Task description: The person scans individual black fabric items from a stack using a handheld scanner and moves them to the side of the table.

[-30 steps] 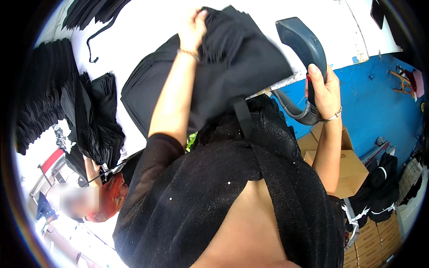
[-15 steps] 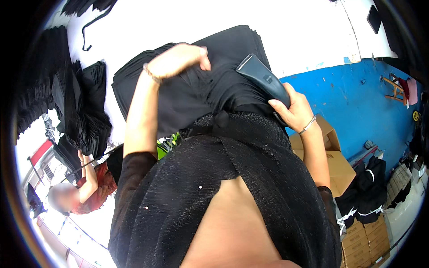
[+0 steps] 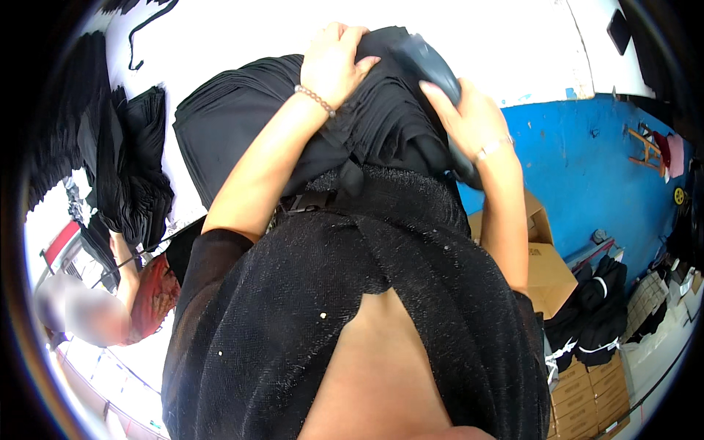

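My left hand lies open and flat on the black folded garment at twelve o'clock; my right hand grips the dark handheld scanner at one o'clock. I judge I am scanning; next I must aim carefully

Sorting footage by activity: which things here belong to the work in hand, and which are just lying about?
In hand:
left hand pressing the black folded garment
right hand gripping the dark handheld scanner

Lying about:
black garment piles
cardboard boxes
white table
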Motion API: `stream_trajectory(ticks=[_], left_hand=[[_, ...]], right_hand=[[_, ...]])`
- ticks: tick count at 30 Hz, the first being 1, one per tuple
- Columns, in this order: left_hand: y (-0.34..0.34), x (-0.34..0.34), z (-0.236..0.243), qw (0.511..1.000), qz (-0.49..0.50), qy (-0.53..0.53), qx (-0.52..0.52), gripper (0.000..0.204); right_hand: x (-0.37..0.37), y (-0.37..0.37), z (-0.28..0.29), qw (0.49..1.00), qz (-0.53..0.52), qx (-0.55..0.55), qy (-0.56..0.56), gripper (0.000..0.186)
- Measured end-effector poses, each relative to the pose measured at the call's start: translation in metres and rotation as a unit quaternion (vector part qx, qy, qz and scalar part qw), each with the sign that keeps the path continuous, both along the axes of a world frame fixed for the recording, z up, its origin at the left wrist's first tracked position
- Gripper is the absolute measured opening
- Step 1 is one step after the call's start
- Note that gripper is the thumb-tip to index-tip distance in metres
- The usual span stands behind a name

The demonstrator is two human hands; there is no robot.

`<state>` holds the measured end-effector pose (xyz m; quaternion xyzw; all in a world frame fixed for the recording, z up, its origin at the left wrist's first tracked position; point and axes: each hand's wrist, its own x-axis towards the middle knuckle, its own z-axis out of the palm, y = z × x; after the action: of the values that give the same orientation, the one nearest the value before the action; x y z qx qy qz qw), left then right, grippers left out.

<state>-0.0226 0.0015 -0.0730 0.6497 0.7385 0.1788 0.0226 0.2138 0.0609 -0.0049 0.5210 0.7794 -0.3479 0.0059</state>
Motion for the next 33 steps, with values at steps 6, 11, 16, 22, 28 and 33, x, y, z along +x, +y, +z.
stream_trajectory(ticks=[6, 11, 16, 22, 28, 33], left_hand=[[-0.004, -0.003, 0.001, 0.996, -0.009, -0.076, 0.050, 0.029], [-0.006, -0.007, -0.004, 0.994, 0.020, -0.068, 0.080, 0.020], [-0.008, -0.006, -0.002, 0.993, 0.034, -0.105, 0.036, 0.013], [-0.002, -0.013, 0.007, 0.988, 0.064, -0.120, -0.075, 0.017], [0.005, -0.010, -0.015, 0.996, 0.035, -0.079, 0.012, 0.020], [-0.008, -0.043, 0.010, 0.970, -0.079, -0.210, -0.094, 0.015]], right_hand=[[0.026, -0.011, 0.009, 0.992, 0.028, -0.121, -0.008, 0.074], [-0.008, -0.007, 0.007, 0.997, -0.041, -0.060, 0.004, 0.071], [0.010, -0.009, 0.005, 0.988, -0.033, -0.151, 0.002, 0.071], [-0.007, -0.002, -0.006, 0.996, -0.033, -0.079, 0.020, 0.067], [-0.031, 0.015, -0.007, 0.994, -0.072, -0.082, -0.018, 0.074], [-0.013, 0.013, -0.013, 0.998, -0.043, -0.051, 0.019, 0.071]])
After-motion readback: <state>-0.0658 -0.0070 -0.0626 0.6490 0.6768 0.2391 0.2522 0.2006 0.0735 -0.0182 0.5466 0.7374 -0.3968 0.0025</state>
